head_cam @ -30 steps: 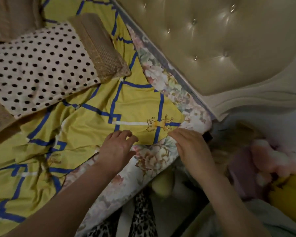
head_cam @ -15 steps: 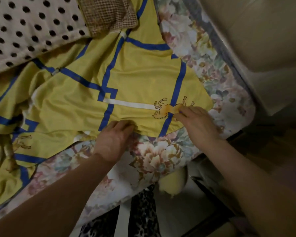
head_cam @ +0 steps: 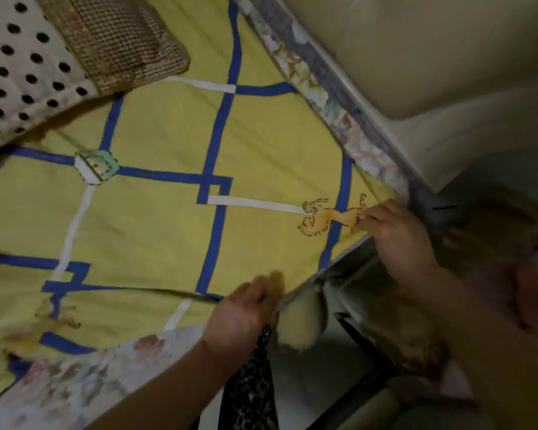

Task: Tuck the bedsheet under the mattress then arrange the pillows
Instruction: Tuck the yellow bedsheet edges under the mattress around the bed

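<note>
A yellow bedsheet (head_cam: 162, 225) with blue and white lines lies stretched flat over the floral mattress (head_cam: 75, 386). My right hand (head_cam: 392, 228) pinches the sheet's corner at the mattress corner by the headboard. At the near side of the mattress, my left hand (head_cam: 243, 315) grips the sheet's edge; it is blurred. A polka-dot pillow (head_cam: 22, 76) with a brown woven end lies at the top left on the sheet.
A cream padded headboard (head_cam: 416, 57) runs along the upper right. Beside the bed lie a yellow plush item (head_cam: 302, 321), leopard-print fabric (head_cam: 252, 386) and pink soft things (head_cam: 528, 283) in the dark gap at the right.
Both hands have pulled the sheet outward toward the mattress corner and edge. It now covers most of the floral corner and lies flatter.
</note>
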